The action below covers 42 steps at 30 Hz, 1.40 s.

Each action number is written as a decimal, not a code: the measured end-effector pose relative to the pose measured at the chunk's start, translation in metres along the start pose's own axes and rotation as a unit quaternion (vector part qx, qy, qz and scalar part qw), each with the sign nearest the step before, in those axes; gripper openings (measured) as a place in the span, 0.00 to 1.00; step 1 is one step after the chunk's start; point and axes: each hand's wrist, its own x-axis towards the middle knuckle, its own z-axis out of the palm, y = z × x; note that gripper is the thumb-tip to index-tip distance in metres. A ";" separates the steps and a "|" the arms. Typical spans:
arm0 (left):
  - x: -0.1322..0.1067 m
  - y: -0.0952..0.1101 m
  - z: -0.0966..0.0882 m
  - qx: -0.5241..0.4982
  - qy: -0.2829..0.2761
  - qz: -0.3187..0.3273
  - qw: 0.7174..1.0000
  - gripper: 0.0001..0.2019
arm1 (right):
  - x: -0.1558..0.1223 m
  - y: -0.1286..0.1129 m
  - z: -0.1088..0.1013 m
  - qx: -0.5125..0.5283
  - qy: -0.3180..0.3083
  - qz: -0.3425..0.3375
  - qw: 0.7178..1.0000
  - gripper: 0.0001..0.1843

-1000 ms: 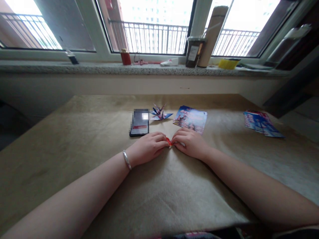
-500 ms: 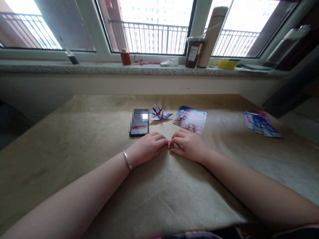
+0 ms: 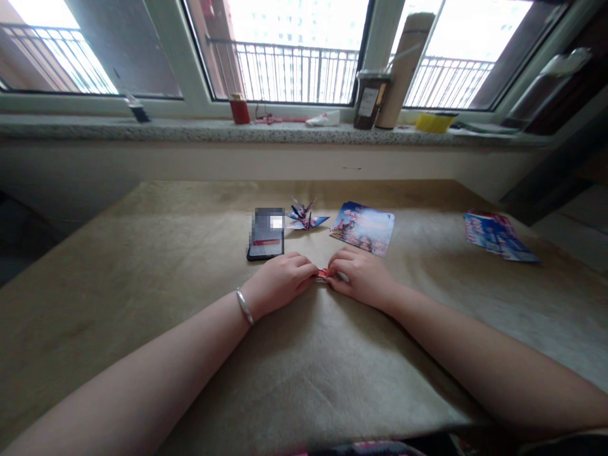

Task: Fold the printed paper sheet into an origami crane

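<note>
Between my two hands is a small piece of folded paper [image 3: 322, 274], red and white, low over the table. My left hand [image 3: 285, 277] is closed, its fingertips pinching the paper's left end. On the other end the thumb and fingers of my right hand [image 3: 363, 275] are pinched as well. The fingers hide most of the paper. Just beyond my hands lies a phone [image 3: 266, 244] with its screen lit and partly blurred out. Beside it stands a folded paper crane [image 3: 306, 218] in blue, pink and white.
Right of the crane is a stack of printed square paper sheets [image 3: 365, 227]. More blue and red sheets [image 3: 498, 237] lie far right on the tan-covered table [image 3: 190, 221]. Along the windowsill [image 3: 190, 132] stand a red container [image 3: 239, 109], a dark jar [image 3: 369, 101] and a cardboard tube [image 3: 406, 69].
The fingers of my right hand have shifted slightly on the folded paper, and more of its red and white surface shows. My left hand stays nearly in place.
</note>
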 end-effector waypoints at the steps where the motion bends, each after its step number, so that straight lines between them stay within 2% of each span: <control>1: 0.000 0.000 0.000 0.005 -0.002 -0.005 1.000 0.07 | 0.001 0.000 0.000 0.000 -0.002 0.005 1.000 0.09; 6: 0.002 0.001 0.000 0.022 0.003 -0.041 0.999 0.07 | 0.002 0.000 0.001 0.010 -0.011 0.032 0.999 0.10; 15: 0.002 -0.002 0.005 0.019 0.011 -0.038 0.999 0.08 | 0.003 0.004 0.007 0.056 -0.002 0.092 0.994 0.08; 22: 0.002 -0.002 0.005 0.013 0.033 -0.033 0.999 0.09 | 0.003 0.003 0.005 0.068 0.013 0.091 0.993 0.06; 28: 0.002 -0.001 0.003 0.011 0.024 -0.042 0.999 0.09 | 0.001 0.004 0.004 0.029 -0.006 0.077 0.997 0.12; 36: 0.002 -0.003 0.006 -0.051 0.038 -0.017 0.998 0.06 | 0.002 0.006 0.007 0.079 0.009 0.092 0.993 0.06; 42: 0.002 0.000 0.007 -0.062 0.057 -0.032 0.996 0.05 | 0.001 0.004 0.008 0.108 0.030 0.094 0.989 0.03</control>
